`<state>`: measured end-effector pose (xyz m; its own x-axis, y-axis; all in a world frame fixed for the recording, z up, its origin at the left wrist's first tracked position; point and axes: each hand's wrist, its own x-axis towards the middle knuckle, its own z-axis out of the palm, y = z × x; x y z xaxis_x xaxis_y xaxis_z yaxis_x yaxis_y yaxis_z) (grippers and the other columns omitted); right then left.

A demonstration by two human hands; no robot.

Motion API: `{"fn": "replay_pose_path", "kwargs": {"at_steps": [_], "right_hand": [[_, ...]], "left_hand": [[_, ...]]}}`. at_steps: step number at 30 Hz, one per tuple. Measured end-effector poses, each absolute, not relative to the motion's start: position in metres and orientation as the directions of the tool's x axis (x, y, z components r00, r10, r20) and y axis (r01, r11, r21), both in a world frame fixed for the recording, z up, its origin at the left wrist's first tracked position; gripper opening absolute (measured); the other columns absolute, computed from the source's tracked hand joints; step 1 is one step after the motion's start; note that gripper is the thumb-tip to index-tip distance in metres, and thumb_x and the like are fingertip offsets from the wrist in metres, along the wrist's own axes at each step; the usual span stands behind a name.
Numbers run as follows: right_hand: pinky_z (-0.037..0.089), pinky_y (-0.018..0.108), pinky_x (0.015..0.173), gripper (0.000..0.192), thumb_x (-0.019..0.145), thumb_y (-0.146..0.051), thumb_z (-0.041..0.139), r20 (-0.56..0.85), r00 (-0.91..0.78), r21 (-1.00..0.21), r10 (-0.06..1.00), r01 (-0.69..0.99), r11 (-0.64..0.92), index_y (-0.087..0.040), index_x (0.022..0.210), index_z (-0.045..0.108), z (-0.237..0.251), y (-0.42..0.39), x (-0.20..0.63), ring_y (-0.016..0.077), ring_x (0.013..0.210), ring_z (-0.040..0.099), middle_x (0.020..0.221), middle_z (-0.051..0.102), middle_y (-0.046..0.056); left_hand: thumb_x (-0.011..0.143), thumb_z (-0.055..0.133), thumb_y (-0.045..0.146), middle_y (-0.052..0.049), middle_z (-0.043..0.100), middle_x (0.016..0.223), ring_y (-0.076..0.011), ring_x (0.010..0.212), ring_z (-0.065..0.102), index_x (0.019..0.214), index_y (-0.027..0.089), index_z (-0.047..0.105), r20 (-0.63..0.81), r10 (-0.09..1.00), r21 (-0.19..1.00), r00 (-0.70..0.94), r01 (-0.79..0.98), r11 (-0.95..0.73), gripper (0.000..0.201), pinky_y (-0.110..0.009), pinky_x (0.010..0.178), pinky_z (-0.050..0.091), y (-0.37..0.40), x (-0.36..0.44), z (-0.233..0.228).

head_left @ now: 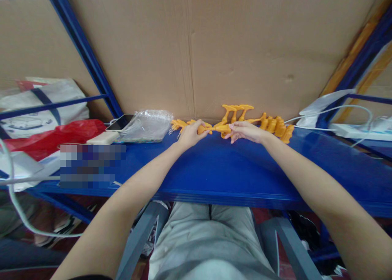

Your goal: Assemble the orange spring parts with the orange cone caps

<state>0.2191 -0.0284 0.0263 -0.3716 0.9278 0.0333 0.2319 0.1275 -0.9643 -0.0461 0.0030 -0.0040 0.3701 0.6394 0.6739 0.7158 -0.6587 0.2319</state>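
Two hands on one orange plastic piece [218, 128] — it lies at the back edge of the blue shelf [232, 169], roughly mid-length, right against the cardboard wall [196, 47]. Left hand [190, 133] has its fingers curled closed around the piece's left end; right hand [245, 131] pinches the right end, fingers bent and closed on it, thumb side hidden. The hands are near each other, the piece bridging between them.

More orange plastic parts [275, 126] sit in a row just right of the right hand, along the same back edge, touching each other. A few T-shaped orange parts [237, 109] stand up behind the held piece, leaning on the cardboard. A smaller orange bit [178, 124] lies just left of the left hand.

Further left along the back edge: a clear plastic bag [147, 125], with a phone [121, 122] touching its left side and a pale power bank [102, 138] in front of the phone. Red bag [52, 137] at the left end of the shelf, a white printed bag [39, 104] behind it.

Right end — a white power strip [352, 129] with white cable [333, 108] looping back toward the orange row.
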Motion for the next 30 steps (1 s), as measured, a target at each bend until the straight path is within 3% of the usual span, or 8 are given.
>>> {"fn": "replay_pose_path", "kwargs": {"at_steps": [6, 11, 13, 16, 19, 23, 28, 30], "right_hand": [[0.057, 0.025, 0.056, 0.042, 0.103, -0.054, 0.054, 0.014, -0.274, -0.960, 0.962, 0.266, 0.090, -0.017, 0.084, 0.059, 0.024, -0.028, 0.210, 0.0136, 0.051, 0.067, 0.083, 0.079, 0.013], [0.057, 0.024, 0.060, 0.034, 0.092, -0.044, 0.077, 0.063, -0.342, -0.951, 0.938, 0.264, 0.160, -0.020, 0.109, 0.060, 0.030, -0.031, 0.217, 0.0131, 0.061, 0.071, 0.094, 0.081, 0.008], [0.057, 0.024, 0.059, 0.037, 0.088, -0.039, 0.082, 0.091, -0.359, -0.946, 0.929, 0.261, 0.194, -0.020, 0.108, 0.059, 0.031, -0.032, 0.218, 0.0126, 0.059, 0.070, 0.091, 0.081, 0.006], [0.056, 0.025, 0.054, 0.038, 0.094, -0.055, 0.070, 0.090, -0.368, -0.949, 0.925, 0.250, 0.192, -0.018, 0.094, 0.061, 0.028, -0.031, 0.215, 0.0134, 0.053, 0.067, 0.080, 0.079, 0.009], [0.052, 0.026, 0.046, 0.061, 0.097, -0.075, 0.048, 0.049, -0.348, -0.945, 0.936, 0.288, 0.156, -0.018, 0.083, 0.063, 0.024, -0.028, 0.210, 0.0145, 0.044, 0.062, 0.067, 0.075, 0.011], [0.053, 0.029, 0.048, 0.073, 0.094, -0.083, 0.039, -0.012, -0.315, -0.926, 0.949, 0.363, 0.108, -0.017, 0.086, 0.068, 0.023, -0.026, 0.211, 0.0158, 0.043, 0.062, 0.067, 0.074, 0.012], [0.057, 0.024, 0.058, 0.038, 0.093, -0.053, 0.073, -0.003, -0.378, -0.956, 0.926, 0.272, 0.107, -0.021, 0.112, 0.066, 0.032, -0.031, 0.220, 0.0137, 0.064, 0.073, 0.098, 0.080, 0.007], [0.057, 0.021, 0.059, 0.037, 0.086, -0.038, 0.083, 0.050, -0.360, -0.968, 0.932, 0.211, 0.134, -0.023, 0.114, 0.064, 0.034, -0.033, 0.222, 0.0112, 0.065, 0.072, 0.097, 0.080, 0.004]], "left_hand": [[0.090, 0.072, 0.031, -0.003, 0.077, 0.100, -0.0203, 0.091, 0.072, 0.099, 0.022, 0.060, 0.680, 0.642, 0.258, 0.353, 0.705, -0.661, 0.018, -0.029, 0.082, 0.052, 0.005, -0.047, -0.004], [0.090, 0.072, 0.033, -0.002, 0.076, 0.095, -0.0204, 0.085, 0.071, 0.098, 0.022, 0.061, 0.681, 0.650, 0.273, 0.336, 0.708, -0.651, 0.018, -0.029, 0.078, 0.052, 0.006, -0.045, -0.004], [0.089, 0.072, 0.033, -0.002, 0.076, 0.094, -0.0202, 0.083, 0.071, 0.098, 0.023, 0.061, 0.684, 0.651, 0.275, 0.331, 0.709, -0.649, 0.018, -0.029, 0.076, 0.051, 0.004, -0.044, -0.004], [0.089, 0.072, 0.033, -0.002, 0.076, 0.096, -0.0203, 0.086, 0.071, 0.099, 0.023, 0.061, 0.695, 0.639, 0.264, 0.331, 0.709, -0.654, 0.018, -0.029, 0.078, 0.051, 0.001, -0.044, -0.003], [0.089, 0.072, 0.033, -0.002, 0.077, 0.099, -0.0203, 0.090, 0.072, 0.099, 0.023, 0.060, 0.708, 0.617, 0.243, 0.343, 0.702, -0.669, 0.019, -0.029, 0.080, 0.052, -0.001, -0.044, -0.002], [0.088, 0.073, 0.033, -0.002, 0.077, 0.099, -0.0203, 0.091, 0.072, 0.098, 0.022, 0.060, 0.707, 0.612, 0.240, 0.356, 0.693, -0.680, 0.019, -0.029, 0.081, 0.052, -0.001, -0.043, -0.001], [0.089, 0.073, 0.033, -0.002, 0.076, 0.097, -0.0207, 0.089, 0.072, 0.100, 0.022, 0.061, 0.683, 0.638, 0.249, 0.357, 0.707, -0.662, 0.019, -0.029, 0.080, 0.051, 0.002, -0.044, 0.000], [0.089, 0.072, 0.034, -0.002, 0.076, 0.095, -0.0212, 0.087, 0.071, 0.100, 0.023, 0.061, 0.683, 0.644, 0.249, 0.344, 0.719, -0.649, 0.019, -0.030, 0.079, 0.052, 0.003, -0.045, 0.000]]}}
